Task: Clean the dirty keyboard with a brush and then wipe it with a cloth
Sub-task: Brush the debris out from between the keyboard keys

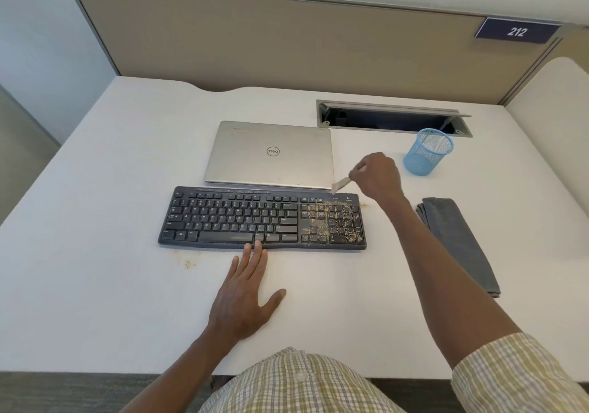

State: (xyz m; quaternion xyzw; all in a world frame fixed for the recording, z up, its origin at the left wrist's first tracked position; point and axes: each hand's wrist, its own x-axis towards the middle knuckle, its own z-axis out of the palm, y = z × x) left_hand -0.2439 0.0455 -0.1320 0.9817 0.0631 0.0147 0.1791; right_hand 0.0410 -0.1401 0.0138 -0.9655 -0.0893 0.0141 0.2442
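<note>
Head view: white desk [95, 189] with bare surface left of and in front of the black keyboard [261, 218], whose crumb-strewn number pad lies at its right end. Right hand [377, 175] grips a brush [342, 183] just above the keyboard's far right corner. Left hand [245, 298] lies flat, fingers straight, fingertips touching the near edge. Folded grey cloth [459, 243] rests right, near the desk edge.

- Keyboard [262, 218]: black, tan specks over its right keys
- Brush [341, 184]: white
- Cloth [459, 240]: dark grey
- Laptop [271, 154]: silver
- Mesh cup [427, 152]: light blue
- Counter [111, 173]: white
- Sleeve [522, 377]: green-and-white check
</note>
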